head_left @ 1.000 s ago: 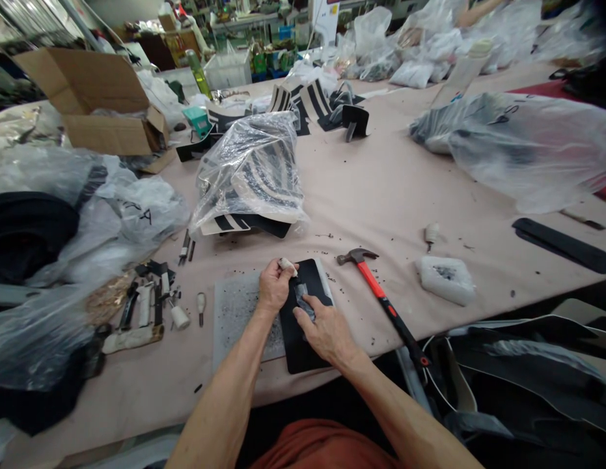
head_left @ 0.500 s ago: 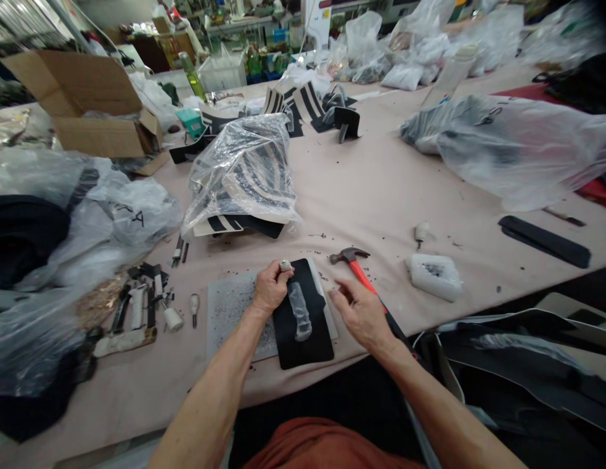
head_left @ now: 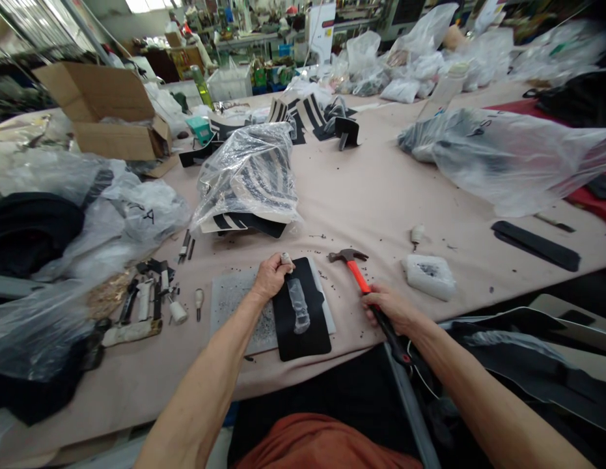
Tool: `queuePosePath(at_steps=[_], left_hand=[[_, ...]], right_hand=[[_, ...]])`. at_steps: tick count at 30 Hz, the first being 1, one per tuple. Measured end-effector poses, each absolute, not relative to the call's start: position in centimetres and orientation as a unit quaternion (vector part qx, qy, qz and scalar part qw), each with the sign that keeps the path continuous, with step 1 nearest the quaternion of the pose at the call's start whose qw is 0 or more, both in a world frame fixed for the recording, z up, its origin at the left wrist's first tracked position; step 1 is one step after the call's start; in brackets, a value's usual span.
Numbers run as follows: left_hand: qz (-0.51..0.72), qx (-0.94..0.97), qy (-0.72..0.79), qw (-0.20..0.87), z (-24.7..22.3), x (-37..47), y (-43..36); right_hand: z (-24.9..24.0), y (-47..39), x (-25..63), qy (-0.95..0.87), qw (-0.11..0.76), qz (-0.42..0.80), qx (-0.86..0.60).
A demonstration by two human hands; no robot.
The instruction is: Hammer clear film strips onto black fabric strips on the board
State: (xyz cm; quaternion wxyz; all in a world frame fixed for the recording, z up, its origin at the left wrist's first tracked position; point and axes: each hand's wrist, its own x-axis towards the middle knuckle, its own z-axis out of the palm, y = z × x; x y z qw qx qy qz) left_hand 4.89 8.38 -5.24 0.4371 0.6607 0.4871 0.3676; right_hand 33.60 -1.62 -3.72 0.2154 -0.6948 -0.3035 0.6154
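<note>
Left hand (head_left: 269,277) is closed around a small white-wrapped tool (head_left: 286,258) at the far end of a flat black panel (head_left: 305,346); right hand (head_left: 389,306) grips a red-and-black claw hammer (head_left: 357,275) right of the panel. Under the panel, a speckled translucent board (head_left: 234,312) lies on a pinkish-beige table (head_left: 351,195). Beyond spreads a cluttered workroom (head_left: 256,45); left of the panel, a clear plastic bag (head_left: 161,225) bears a printed "A".

I see an open cardboard box (head_left: 114,141) on the left. Near it, one yellow-green bottle (head_left: 201,86) stands beside a white bin (head_left: 230,85).

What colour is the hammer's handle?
Hammer handle: red-orange towards the top, mostly black below; best in the head view.
</note>
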Motion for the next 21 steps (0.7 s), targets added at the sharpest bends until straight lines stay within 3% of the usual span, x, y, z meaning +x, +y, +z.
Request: queuePosePath(at_steps=[3, 7, 10, 13, 15, 17, 19, 21], left_hand=[[0.350, 0.693, 0.477, 0.412, -5.1, 4.9, 8.2], [0.325, 0.725, 0.459, 0.398, -4.9, 4.7, 8.2], [0.342, 0.715, 0.455, 0.406, -5.1, 4.6, 7.9], [0.369, 0.704, 0.451, 0.406, -5.5, 4.6, 7.4], [0.376, 0.701, 0.454, 0.403, -5.7, 4.6, 7.1], [0.375, 0.701, 0.460, 0.396, -5.7, 4.6, 6.9], [0.373, 0.700, 0.467, 0.391, -5.7, 4.6, 6.9], [0.374, 0.697, 0.470, 0.392, -5.7, 4.6, 6.9]], right_hand=[[-2.8, -1.7, 32.4, -0.240, 0.245, 0.682, -0.646], [-1.0, -2.0, 30.7, -0.204, 0.305, 0.663, -0.653], [1.8, -2.0, 30.0, -0.315, 0.360, 0.558, -0.678], [4.7, -1.9, 29.6, -0.510, 0.379, 0.367, -0.679], [5.7, -1.8, 29.1, -0.615, 0.334, 0.231, -0.676], [5.8, -1.6, 28.5, -0.683, 0.227, 0.152, -0.678], [5.8, -1.1, 28.2, -0.718, 0.100, 0.140, -0.675], [6.5, -0.5, 28.3, -0.732, 0.031, 0.144, -0.665]])
